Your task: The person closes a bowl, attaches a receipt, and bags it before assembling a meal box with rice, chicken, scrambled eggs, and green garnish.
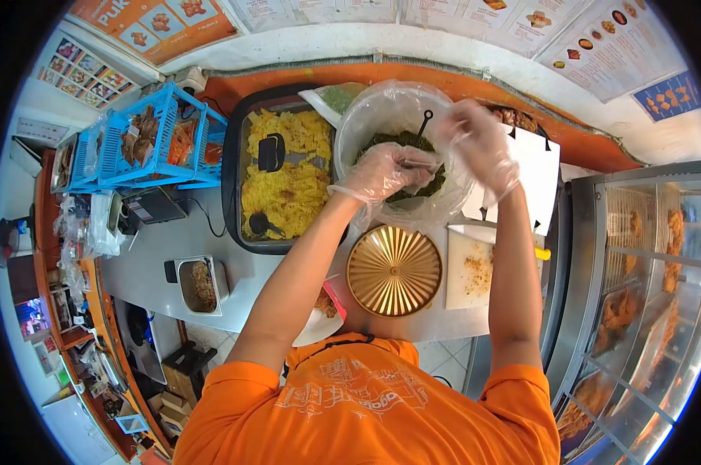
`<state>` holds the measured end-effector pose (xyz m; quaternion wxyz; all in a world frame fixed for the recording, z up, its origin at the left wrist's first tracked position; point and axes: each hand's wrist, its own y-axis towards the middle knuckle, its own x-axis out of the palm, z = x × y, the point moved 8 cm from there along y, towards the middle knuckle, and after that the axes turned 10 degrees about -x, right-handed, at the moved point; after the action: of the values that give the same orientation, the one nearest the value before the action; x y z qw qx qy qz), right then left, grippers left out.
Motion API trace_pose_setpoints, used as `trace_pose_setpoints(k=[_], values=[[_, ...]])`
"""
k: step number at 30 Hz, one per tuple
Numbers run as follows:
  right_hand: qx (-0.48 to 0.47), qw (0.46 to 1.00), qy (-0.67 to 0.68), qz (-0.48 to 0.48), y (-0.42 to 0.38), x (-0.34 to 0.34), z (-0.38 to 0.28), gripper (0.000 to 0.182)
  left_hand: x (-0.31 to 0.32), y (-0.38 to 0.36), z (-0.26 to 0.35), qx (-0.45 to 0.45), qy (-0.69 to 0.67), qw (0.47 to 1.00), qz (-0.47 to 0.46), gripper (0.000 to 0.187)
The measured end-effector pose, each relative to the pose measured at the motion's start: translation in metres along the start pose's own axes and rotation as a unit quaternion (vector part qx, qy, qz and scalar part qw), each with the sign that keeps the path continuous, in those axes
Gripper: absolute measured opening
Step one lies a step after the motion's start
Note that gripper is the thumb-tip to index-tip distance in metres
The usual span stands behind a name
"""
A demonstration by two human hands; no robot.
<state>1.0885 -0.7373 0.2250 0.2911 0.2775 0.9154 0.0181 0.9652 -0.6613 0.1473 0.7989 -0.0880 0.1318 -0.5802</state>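
Both my hands wear clear plastic gloves and reach over a large bowl (350, 136) lined with a plastic bag and holding dark green food. My left hand (385, 170) is curled at the bowl's near rim, fingers closed on the plastic. My right hand (482, 143) is raised at the bowl's right side, gripping the bag's edge. A black spoon handle (423, 124) sticks up from the greens. In front of the bowl lies a round golden ribbed plate (394, 271).
A black tray of yellow rice (285, 174) with two black scoops sits left of the bowl. A white cutting board (474, 271) with crumbs lies right of the plate. Blue baskets (153, 139) stand far left, a small metal container (199, 283) nearer. A glass display case (637, 294) is at right.
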Motion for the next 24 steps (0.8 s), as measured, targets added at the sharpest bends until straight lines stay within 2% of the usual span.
trace_pose_setpoints(k=[1, 2, 3, 5, 6, 7, 9, 10, 12, 14, 18, 21, 24], values=[[-0.108, 0.993, -0.044, -0.012, -0.002, 0.008, -0.023, 0.029, 0.001, -0.001, 0.002, -0.017, 0.044, 0.999, -0.004, 0.024], [-0.194, 0.962, -0.109, -0.16, -0.004, 0.027, -0.033, 0.035, 0.001, -0.002, 0.008, 0.006, 0.066, 0.998, 0.0, 0.022], [-0.192, 0.963, -0.108, -0.158, -0.003, 0.028, -0.022, 0.035, 0.004, -0.001, 0.003, 0.005, 0.068, 0.998, -0.003, 0.022], [-0.045, 0.999, 0.006, -0.013, 0.001, 0.014, 0.024, 0.033, 0.012, 0.003, -0.011, 0.003, -0.025, 0.998, -0.051, 0.024], [0.006, 0.992, 0.099, 0.076, -0.001, -0.002, 0.027, 0.031, 0.012, 0.002, -0.009, 0.005, -0.025, 0.998, -0.049, 0.024], [0.002, 0.992, 0.099, 0.074, -0.006, -0.007, 0.02, 0.031, 0.012, -0.002, -0.009, -0.011, -0.079, 0.996, -0.049, 0.026], [-0.026, 0.994, -0.015, -0.102, -0.021, 0.009, 0.006, 0.023, 0.007, -0.005, -0.004, -0.025, -0.13, 0.99, -0.047, 0.027], [-0.005, 0.99, 0.042, -0.135, -0.03, 0.02, 0.015, 0.02, 0.007, -0.006, 0.002, -0.011, -0.106, 0.993, -0.058, 0.027], [0.032, 0.987, 0.068, -0.142, -0.034, 0.021, 0.025, 0.02, 0.011, -0.009, 0.003, 0.0, -0.082, 0.994, -0.073, 0.028], [0.077, 0.982, 0.099, -0.139, -0.038, 0.019, 0.028, 0.02, -0.001, -0.007, -0.004, -0.017, -0.053, 0.998, 0.003, 0.034], [0.088, 0.969, 0.172, -0.154, -0.045, 0.019, 0.026, 0.02, -0.006, -0.02, 0.01, 0.003, -0.072, 0.996, 0.055, 0.04], [0.079, 0.965, 0.208, -0.141, -0.047, 0.016, 0.032, 0.02, -0.005, -0.015, 0.0, 0.002, -0.079, 0.996, 0.052, 0.036], [0.082, 0.961, 0.216, -0.153, -0.05, 0.019, 0.029, 0.021, -0.015, -0.016, -0.002, 0.005, -0.128, 0.987, 0.095, 0.033]])
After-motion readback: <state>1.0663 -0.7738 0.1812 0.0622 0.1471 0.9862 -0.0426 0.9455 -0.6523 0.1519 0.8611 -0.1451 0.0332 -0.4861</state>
